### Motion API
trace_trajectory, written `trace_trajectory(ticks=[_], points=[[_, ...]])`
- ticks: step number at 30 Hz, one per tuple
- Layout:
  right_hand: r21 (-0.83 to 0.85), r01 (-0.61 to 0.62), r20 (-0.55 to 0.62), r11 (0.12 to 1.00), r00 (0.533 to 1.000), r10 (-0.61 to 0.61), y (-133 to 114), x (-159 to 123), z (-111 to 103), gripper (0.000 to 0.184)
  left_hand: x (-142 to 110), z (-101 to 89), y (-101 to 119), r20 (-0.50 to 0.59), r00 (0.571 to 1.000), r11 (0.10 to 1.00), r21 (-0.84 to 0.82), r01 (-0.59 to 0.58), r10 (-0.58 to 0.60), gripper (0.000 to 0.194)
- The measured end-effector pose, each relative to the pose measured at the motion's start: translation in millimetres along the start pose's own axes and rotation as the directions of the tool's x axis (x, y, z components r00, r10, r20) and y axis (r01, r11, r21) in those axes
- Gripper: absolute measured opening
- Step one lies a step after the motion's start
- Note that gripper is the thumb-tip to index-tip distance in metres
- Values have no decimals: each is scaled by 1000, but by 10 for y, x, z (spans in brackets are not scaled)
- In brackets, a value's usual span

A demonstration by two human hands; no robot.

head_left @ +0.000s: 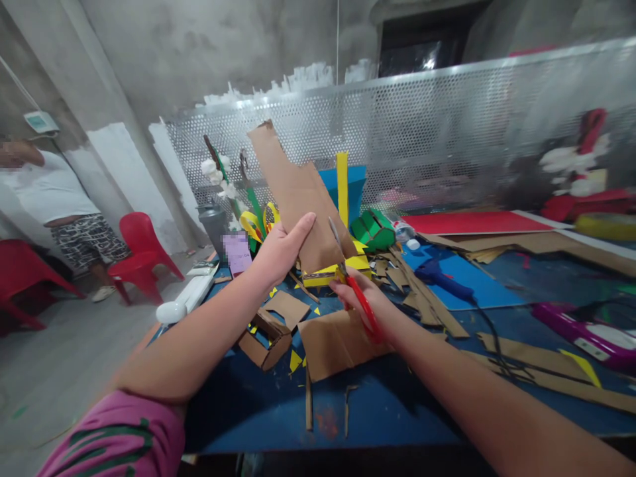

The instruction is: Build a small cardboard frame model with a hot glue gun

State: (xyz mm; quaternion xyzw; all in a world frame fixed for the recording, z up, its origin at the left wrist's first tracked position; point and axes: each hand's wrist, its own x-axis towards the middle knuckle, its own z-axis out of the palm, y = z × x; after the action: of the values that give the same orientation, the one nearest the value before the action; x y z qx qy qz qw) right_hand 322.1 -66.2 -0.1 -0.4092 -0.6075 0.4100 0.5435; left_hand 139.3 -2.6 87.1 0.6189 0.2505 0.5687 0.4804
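Note:
My left hand [285, 248] is closed on a piece of brown cardboard [303, 192] that has a notch cut from its upper right, with the thumb flat on its face. My right hand [365, 298] grips red-handled scissors [365, 308]. Their blades point up across the cardboard's lower right part; whether they bite into it I cannot tell. Below the hands, a folded cardboard sheet [342, 344] lies on the blue table [258, 411]. To its left sits a small cardboard box shape [265, 338]. Yellow-covered pieces [318, 280] show behind the held cardboard.
A blue glue gun [444, 278] rests on a blue sheet, its cord running toward the front. Farther right are a purple device [586, 331] and cardboard strips [556, 384]. A green rolled piece [373, 230] stands behind. At left, a person [59, 192] stands near red chairs [142, 248].

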Motion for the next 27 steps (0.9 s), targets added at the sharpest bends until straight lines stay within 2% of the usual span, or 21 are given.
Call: trace_trajectory(ticks=[6,10,17,27], points=[[-56,22,-4,998,1000,-23,-30,28,-44,41,-56,50,-3,-12,1000,999,41,-9,9,60],[-95,21,19,995,1000,-19,-85,40,-89,38,-99,57,51,13,999,991,133,-31,30,62],[-124,19,16,992,1000,-17,-152,31,-114,44,-127,26,126,15,995,953,287,-99,98,59],[-122,29,13,992,1000,-27,-223,-31,-85,53,-99,-13,223,57,988,930,334,-152,141,53]])
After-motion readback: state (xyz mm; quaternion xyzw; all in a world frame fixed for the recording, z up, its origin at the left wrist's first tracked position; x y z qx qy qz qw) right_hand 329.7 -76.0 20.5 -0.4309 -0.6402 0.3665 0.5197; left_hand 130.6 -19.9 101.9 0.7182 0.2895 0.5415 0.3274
